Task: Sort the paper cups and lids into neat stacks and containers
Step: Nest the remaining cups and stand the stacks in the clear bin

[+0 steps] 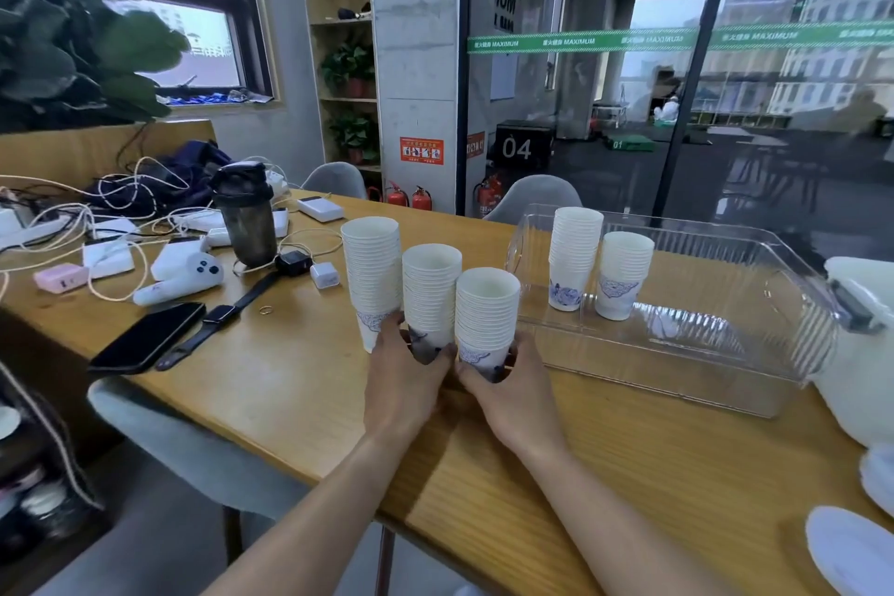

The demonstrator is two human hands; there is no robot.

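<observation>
step in hand: three cup stacks were gathered together on the counter (604,440), seemingly for transfer into the clear container (754,382).
left hand (404,378): fingers were curled around the bases of the tall stack (371,271) and the middle stack (430,295).
right hand (515,385): the short stack (486,315) was gripped at its base.
already sorted: two stacks (573,257) were stood inside the container.
next move: a joint lift rightward was judged needed, with the stacks kept upright.
</observation>
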